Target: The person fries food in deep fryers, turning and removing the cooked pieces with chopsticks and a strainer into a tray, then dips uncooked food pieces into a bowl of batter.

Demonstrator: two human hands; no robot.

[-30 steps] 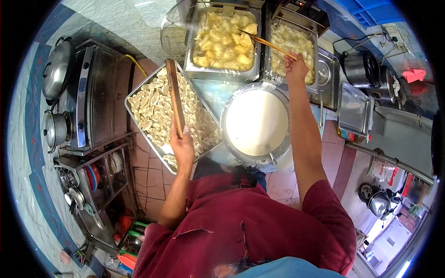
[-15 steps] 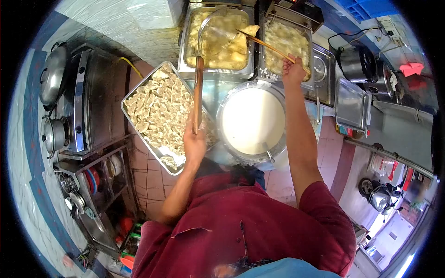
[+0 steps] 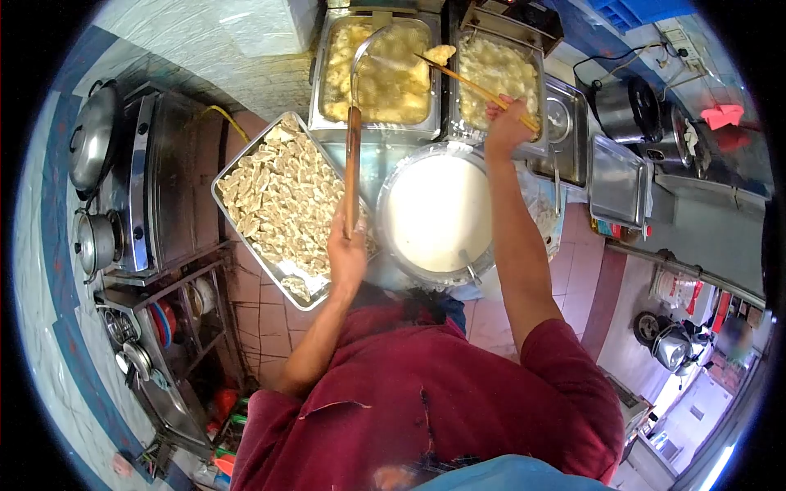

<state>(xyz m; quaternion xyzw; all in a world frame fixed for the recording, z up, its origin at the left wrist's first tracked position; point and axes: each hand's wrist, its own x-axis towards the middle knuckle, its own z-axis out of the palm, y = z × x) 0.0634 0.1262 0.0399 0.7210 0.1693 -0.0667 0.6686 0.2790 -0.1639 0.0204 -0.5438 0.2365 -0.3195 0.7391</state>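
My left hand (image 3: 348, 254) is wrapped round the wooden handle of a long strainer (image 3: 353, 164), whose round metal head reaches into the left fryer (image 3: 377, 129). Golden pieces of food float in the oil there, partly behind the strainer's rim. Long wooden chopsticks (image 3: 467, 84) are gripped in my right hand (image 3: 508, 123), above the right fryer (image 3: 544, 106). Their tips meet a golden fried piece (image 3: 440, 55) at the left fryer's right rim; whether they pinch it I cannot tell. Pale pieces fill the bubbling oil of the right fryer.
A round pot of white batter (image 3: 438, 213), with a metal handle sticking out, stands between my forearms. Left of it lies a metal tray (image 3: 260, 260) heaped with floured pieces. Metal trays (image 3: 620, 180) and dark pots (image 3: 626, 110) are at the right, a stove (image 3: 176, 172) at the left.
My right hand has shifted slightly left with the chopsticks. The fried pieces at the left fryer's right side have changed position. My left hand keeps its hold on the strainer.
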